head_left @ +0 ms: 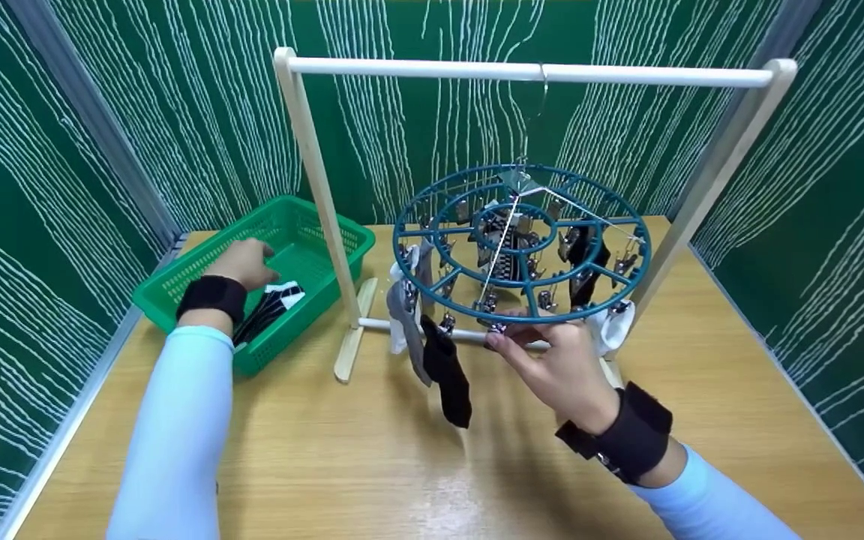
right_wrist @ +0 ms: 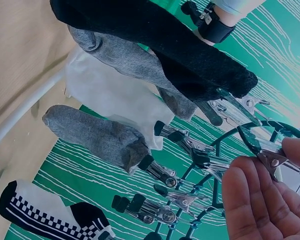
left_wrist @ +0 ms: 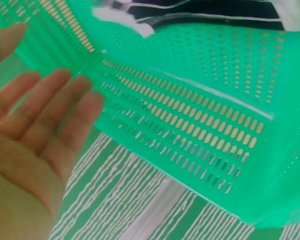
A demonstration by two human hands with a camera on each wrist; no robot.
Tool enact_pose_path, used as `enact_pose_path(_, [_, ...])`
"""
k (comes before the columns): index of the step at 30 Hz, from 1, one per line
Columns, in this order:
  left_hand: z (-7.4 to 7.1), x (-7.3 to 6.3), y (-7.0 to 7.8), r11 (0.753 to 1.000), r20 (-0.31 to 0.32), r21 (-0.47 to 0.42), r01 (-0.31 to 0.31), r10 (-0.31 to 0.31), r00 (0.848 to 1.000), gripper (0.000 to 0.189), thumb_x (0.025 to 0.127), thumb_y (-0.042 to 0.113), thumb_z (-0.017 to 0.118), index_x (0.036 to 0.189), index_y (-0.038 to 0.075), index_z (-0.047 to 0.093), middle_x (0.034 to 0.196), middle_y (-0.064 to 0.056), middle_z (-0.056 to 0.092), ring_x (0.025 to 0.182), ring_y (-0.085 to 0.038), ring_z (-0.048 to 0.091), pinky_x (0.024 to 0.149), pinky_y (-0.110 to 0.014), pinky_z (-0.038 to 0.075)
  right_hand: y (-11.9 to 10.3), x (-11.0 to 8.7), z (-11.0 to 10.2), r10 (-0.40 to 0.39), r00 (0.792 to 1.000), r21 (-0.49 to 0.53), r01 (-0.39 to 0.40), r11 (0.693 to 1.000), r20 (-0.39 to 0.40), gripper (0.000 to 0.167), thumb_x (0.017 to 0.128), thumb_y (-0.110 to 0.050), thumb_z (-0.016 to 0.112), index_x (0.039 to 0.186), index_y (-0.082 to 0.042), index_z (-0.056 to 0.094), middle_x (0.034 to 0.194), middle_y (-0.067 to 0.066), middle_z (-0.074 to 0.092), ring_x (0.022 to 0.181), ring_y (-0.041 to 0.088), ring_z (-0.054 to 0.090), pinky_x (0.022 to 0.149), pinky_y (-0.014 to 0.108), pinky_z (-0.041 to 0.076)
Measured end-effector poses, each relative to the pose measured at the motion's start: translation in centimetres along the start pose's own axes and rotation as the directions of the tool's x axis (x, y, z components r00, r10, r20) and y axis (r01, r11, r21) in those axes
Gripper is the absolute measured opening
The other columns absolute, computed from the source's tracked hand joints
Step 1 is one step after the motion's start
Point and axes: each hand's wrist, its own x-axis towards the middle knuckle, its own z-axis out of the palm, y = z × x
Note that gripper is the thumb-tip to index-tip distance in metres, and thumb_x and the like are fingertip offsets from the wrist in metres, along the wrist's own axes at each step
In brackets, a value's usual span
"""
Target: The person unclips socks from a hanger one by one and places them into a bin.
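Observation:
In the head view my left hand (head_left: 241,262) is over the green basket (head_left: 327,296), its fingers relaxed and holding nothing. Black socks with white ends (head_left: 271,309) lie in the basket just below that hand. My right hand (head_left: 563,367) pinches a metal clip (right_wrist: 271,159) at the near rim of the round blue-green drying hanger (head_left: 469,309). That clip holds no sock. Left of it a black sock (head_left: 447,375) hangs from another clip, with a grey sock (head_left: 407,319) and a white sock (right_wrist: 110,87) beside it.
A wooden rack with a white top bar (head_left: 417,69) carries the hanger by its hook. A checkered sock (right_wrist: 50,210), another black sock (head_left: 589,262) and a white sock (head_left: 613,330) hang farther round. Green walls with white lines (head_left: 199,97) enclose the wooden table (head_left: 342,465).

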Motion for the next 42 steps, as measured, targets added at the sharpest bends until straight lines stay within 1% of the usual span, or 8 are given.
enact_pose_path(7, [-0.4,-1.2,0.9,0.999,-0.121,-0.028,-0.044,0.041,0.992,0.062,0.11,0.03,0.062,0.156,-0.009,0.049,0.156,-0.034,0.054,0.143,-0.052,0.054,0.118,-0.066,0.047,0.1,0.0,-0.1,-0.009,1.0,0.016,0.009,1.0,0.0,0.016,0.091,0.003,0.084,0.105,0.003,0.078,0.098,0.012,0.082,0.082,0.013,0.078,0.078,0.016,0.063])
enact_pose_path(17, [-1.8,-3.9,2.8,0.988,-0.265,-0.13,-0.089,0.052,0.963,0.066,0.11,0.041,0.063,0.159,-0.001,0.048,0.16,-0.029,0.053,0.149,-0.047,0.05,0.123,-0.066,0.043,0.2,-0.1,-0.2,0.002,1.0,-0.029,-0.002,1.0,-0.022,0.014,0.091,0.001,0.085,0.103,0.002,0.08,0.093,0.007,0.083,0.08,0.016,0.08,0.078,0.011,0.061])
enact_pose_path(22, [-1.7,-5.2,3.7,0.978,-0.322,-0.159,-0.137,0.08,0.943,0.068,0.11,0.048,0.062,0.156,-0.001,0.052,0.158,-0.029,0.056,0.147,-0.046,0.053,0.123,-0.063,0.045,0.1,-0.3,-0.3,0.009,1.0,-0.028,-0.009,1.0,-0.029,0.015,0.09,0.002,0.085,0.105,0.002,0.081,0.093,0.007,0.084,0.081,0.013,0.079,0.078,0.011,0.061])
enact_pose_path(26, [-1.6,-6.2,4.7,0.969,-0.379,-0.16,-0.19,0.117,0.918,0.067,0.109,0.05,0.064,0.152,-0.001,0.056,0.155,-0.027,0.059,0.144,-0.044,0.056,0.122,-0.062,0.046,0.1,-0.3,-0.3,0.013,0.999,-0.017,-0.013,1.0,-0.038,0.017,0.09,0.003,0.085,0.106,0.004,0.08,0.095,0.01,0.084,0.082,0.013,0.079,0.077,0.011,0.061])
enact_pose_path(30, [-1.7,-7.2,5.6,0.958,-0.475,-0.145,-0.249,0.153,0.867,0.063,0.108,0.049,0.065,0.146,-0.001,0.063,0.148,-0.025,0.065,0.138,-0.043,0.062,0.119,-0.06,0.05,0.2,-0.2,-0.1,0.009,0.999,0.015,-0.009,1.0,-0.035,0.019,0.089,0.006,0.085,0.107,0.006,0.078,0.099,0.013,0.083,0.084,0.013,0.08,0.078,0.013,0.062])
enact_pose_path(36, [-1.6,-8.8,7.8,0.918,-0.612,-0.121,-0.378,0.231,0.757,0.052,0.105,0.042,0.073,0.134,-0.001,0.071,0.134,-0.023,0.073,0.124,-0.04,0.069,0.11,-0.056,0.057,0.3,-0.2,0.0,-0.009,1.0,0.044,0.011,0.999,-0.027,0.019,0.089,0.008,0.084,0.107,0.007,0.077,0.1,0.016,0.083,0.085,0.011,0.078,0.078,0.014,0.062])
enact_pose_path(40, [-1.4,-9.7,9.5,0.889,-0.668,-0.069,-0.453,0.296,0.683,0.045,0.102,0.036,0.078,0.125,-0.002,0.075,0.123,-0.022,0.077,0.115,-0.038,0.072,0.103,-0.054,0.06,0.3,-0.2,0.0,-0.006,1.0,0.041,0.007,0.999,-0.025,0.02,0.089,0.008,0.084,0.108,0.007,0.077,0.101,0.015,0.083,0.084,0.012,0.079,0.078,0.014,0.062])
enact_pose_path(42, [-1.2,-10.1,10.3,0.878,-0.685,-0.045,-0.477,0.321,0.654,0.043,0.101,0.034,0.079,0.122,-0.002,0.076,0.12,-0.021,0.078,0.112,-0.037,0.072,0.101,-0.052,0.061,0.2,-0.2,-0.1,0.001,1.0,0.034,-0.001,0.999,-0.022,0.02,0.089,0.007,0.084,0.108,0.007,0.077,0.101,0.014,0.083,0.084,0.014,0.08,0.078,0.014,0.063])
